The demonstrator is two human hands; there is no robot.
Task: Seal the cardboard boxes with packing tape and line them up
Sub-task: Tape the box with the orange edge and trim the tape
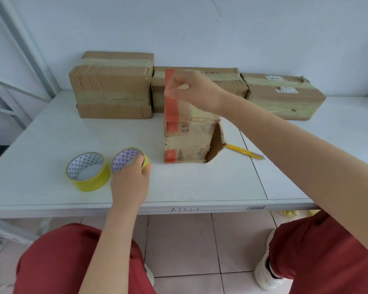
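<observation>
A small cardboard box (187, 141) with orange edges stands upright in the middle of the white table (200, 183), its right side open. My right hand (191, 90) grips the top flap of this box. My left hand (130, 179) grips a yellow tape roll (126, 159) lying on the table near the front. A second yellow tape roll (87, 171) lies just left of it. Three taped cardboard boxes stand in a row along the wall: a tall one (113, 88) at left, a middle one (225, 81) partly behind my hand, and a low one (285, 98) at right.
A yellow utility knife (245, 152) lies on the table right of the upright box. A white metal frame (19, 60) stands at the left. The table's front edge runs just above my knees in red trousers.
</observation>
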